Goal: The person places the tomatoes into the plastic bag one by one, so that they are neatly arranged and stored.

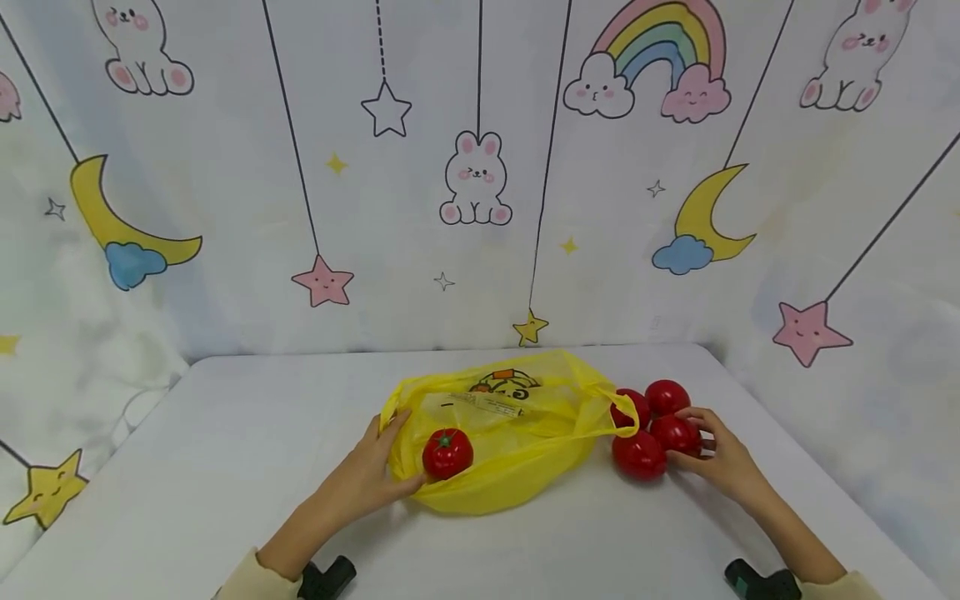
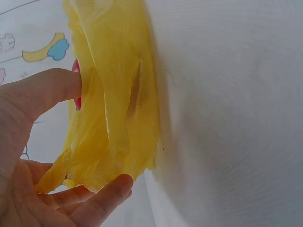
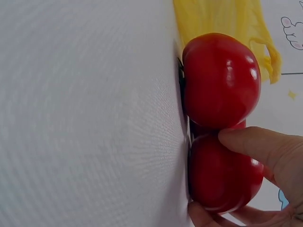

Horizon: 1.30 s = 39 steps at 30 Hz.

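A yellow plastic bag (image 1: 517,467) lies on the white table, its mouth toward the left and a printed cartoon on top. One red tomato (image 1: 447,454) with a green stem sits at the bag's mouth. My left hand (image 1: 375,471) holds the bag's left edge, thumb in front and fingers behind; the left wrist view shows thin yellow film (image 2: 116,94) between them. At the right, several red tomatoes (image 1: 639,456) stand clustered, one partly behind a bag handle. My right hand (image 1: 720,458) grips the tomato (image 3: 225,175) nearest it, with thumb and fingers around its sides; another tomato (image 3: 220,80) stands beside it.
The white table (image 1: 247,467) reaches back to a wall covering (image 1: 420,200) printed with stars, moons and rabbits. Black wrist devices (image 1: 327,577) sit at both cuffs. A looped bag handle (image 1: 618,417) touches the tomato cluster.
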Available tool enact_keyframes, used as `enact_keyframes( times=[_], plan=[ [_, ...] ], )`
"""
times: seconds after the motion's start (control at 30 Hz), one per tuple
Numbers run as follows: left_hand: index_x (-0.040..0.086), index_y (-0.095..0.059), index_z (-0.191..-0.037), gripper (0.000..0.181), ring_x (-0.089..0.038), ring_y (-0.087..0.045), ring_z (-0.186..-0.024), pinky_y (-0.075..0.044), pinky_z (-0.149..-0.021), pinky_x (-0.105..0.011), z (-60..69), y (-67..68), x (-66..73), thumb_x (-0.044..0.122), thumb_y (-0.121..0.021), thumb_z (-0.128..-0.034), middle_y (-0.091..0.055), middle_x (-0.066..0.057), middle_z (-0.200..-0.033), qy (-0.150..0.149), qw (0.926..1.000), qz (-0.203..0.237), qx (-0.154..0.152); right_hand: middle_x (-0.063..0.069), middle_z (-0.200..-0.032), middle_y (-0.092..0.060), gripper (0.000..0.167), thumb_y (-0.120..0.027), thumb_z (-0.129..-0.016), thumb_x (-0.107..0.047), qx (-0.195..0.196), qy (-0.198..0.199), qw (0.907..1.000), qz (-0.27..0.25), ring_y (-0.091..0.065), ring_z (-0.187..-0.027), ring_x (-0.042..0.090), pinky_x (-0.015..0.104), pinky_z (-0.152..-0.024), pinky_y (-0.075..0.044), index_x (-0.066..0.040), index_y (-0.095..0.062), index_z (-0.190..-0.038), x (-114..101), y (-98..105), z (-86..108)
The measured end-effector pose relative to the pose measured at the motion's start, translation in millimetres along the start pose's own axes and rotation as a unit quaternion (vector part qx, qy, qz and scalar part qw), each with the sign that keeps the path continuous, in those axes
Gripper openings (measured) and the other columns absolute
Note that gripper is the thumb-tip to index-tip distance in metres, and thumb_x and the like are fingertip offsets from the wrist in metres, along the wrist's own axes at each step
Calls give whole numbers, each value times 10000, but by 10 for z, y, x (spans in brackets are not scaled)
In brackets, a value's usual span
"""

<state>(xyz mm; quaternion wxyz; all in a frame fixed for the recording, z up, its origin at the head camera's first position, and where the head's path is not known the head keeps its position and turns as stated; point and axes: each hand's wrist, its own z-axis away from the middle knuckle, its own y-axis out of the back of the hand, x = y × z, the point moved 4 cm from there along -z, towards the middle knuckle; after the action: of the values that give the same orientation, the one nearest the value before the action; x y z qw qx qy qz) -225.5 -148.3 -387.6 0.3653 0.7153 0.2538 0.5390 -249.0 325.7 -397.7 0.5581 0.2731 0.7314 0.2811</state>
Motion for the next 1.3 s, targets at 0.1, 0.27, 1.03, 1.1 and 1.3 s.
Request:
enact_keyframes(
  times=[0.1, 0.27, 1.03, 1.1, 1.3],
  plan=[
    [35, -342, -1501, 902, -480, -490, -1233, -501, -901, -591, -11, 9, 8, 354, -787, -784, -319, -350, -1458, -33, 10000, 3, -8, 355, -1286, -457, 616, -768, -826, -99, 89, 32, 10000, 11, -529, -1050, 497, 330, -715, -584, -21, -408, -1320, -8, 3, 14],
    [40, -343, -1502, 901, -474, -487, -1239, -495, -910, -590, -9, 9, 2, 358, -788, -785, -319, -343, -1461, -9, 10000, 1, -16, 347, -1265, -489, 597, -773, -825, -113, 220, 94, 9997, 95, -537, -1057, 501, 288, -724, -569, -11, -437, -1308, -12, 11, 9],
    [39, -332, -1505, 913, -528, -483, -1216, -492, -897, -613, -27, 8, -10, 358, -791, -783, -290, -393, -1455, -51, 10000, -64, 44, 374, -1271, -462, 678, -784, -826, -198, 703, -396, 9962, 321, -520, -1050, 540, 512, -716, -584, -6, -409, -1357, -127, 112, 10],
    [48, -331, -1508, 916, -534, -479, -1218, -490, -896, -619, -20, 1, -17, 369, -790, -782, -285, -393, -1458, 0, 10000, -38, 32, 370, -1277, -454, 685, -783, -826, -206, 726, -447, 9960, 284, -510, -1058, 540, 507, -711, -585, -11, -404, -1362, -142, 123, 17],
    [66, -332, -1512, 924, -539, -488, -1205, -503, -874, -617, -17, -12, -13, 375, -794, -774, -287, -393, -1457, 39, 10000, 32, 8, 351, -1283, -445, 710, -786, -824, -221, 847, -606, 9943, 225, -488, -1080, 530, 489, -706, -590, -21, -390, -1378, -165, 157, 14]
  ],
)
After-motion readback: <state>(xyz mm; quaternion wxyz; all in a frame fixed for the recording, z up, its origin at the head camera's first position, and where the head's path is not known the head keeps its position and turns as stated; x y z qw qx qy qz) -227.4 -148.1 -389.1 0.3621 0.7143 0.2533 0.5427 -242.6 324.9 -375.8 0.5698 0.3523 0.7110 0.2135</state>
